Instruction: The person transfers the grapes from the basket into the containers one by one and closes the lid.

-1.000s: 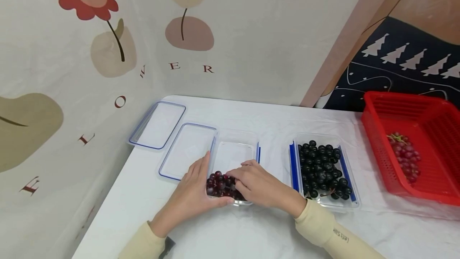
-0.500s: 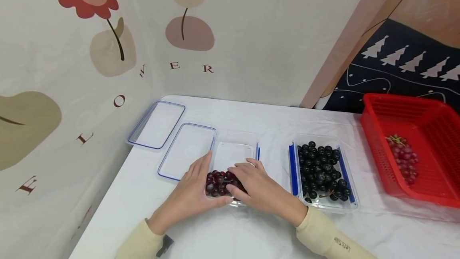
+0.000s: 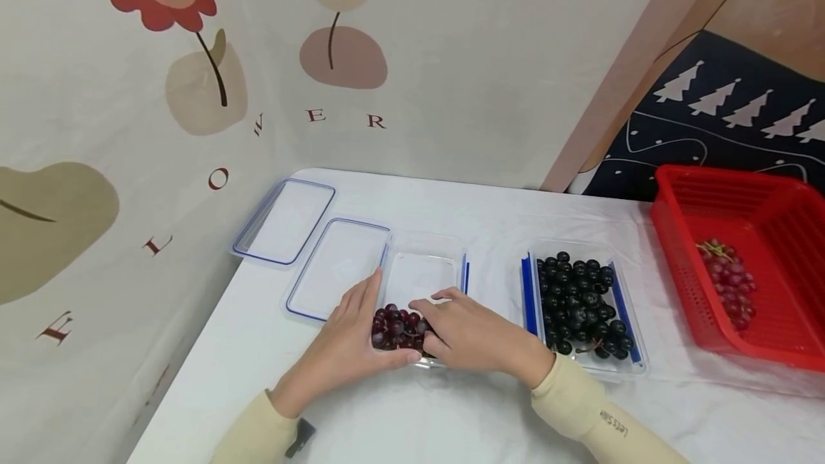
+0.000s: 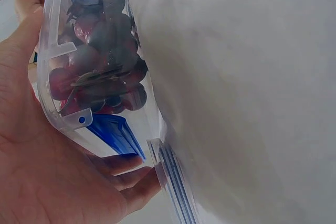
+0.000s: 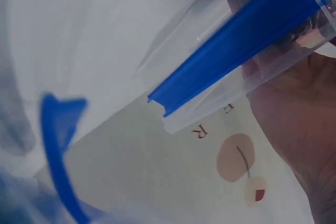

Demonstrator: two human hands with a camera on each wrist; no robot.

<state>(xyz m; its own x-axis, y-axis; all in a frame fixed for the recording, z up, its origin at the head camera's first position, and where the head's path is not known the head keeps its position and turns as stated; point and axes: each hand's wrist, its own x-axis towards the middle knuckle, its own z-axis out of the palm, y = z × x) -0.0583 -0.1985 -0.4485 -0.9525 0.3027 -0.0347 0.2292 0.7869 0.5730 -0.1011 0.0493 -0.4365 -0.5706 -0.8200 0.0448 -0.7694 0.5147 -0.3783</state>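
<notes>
In the head view, a clear plastic container (image 3: pixel 422 271) stands before me with dark red grapes (image 3: pixel 396 328) in its near end. My left hand (image 3: pixel 348 339) lies along its left wall, fingers straight, the thumb stretched over the front rim. The left wrist view shows the grapes (image 4: pixel 89 61) through the clear wall, beside the palm and a blue latch flap (image 4: pixel 118 135). My right hand (image 3: pixel 470 331) reaches over the right wall, thumb and forefinger bent onto the right side of the grapes. A blue flap (image 5: pixel 226 51) crosses the right wrist view; the fingertips are partly hidden.
Two clear lids with blue seals, one (image 3: pixel 338 271) beside the container and another (image 3: pixel 283 220) farther back, lie at left. To the right are a container of black grapes (image 3: pixel 583 299) and a red basket (image 3: pixel 670 271) holding a pinkish bunch of grapes (image 3: pixel 731 288).
My right thumb and forefinger spread over the red grapes half a second ago, then drew back rightward and bent again, baring more of the grapes. My left hand keeps its place.
</notes>
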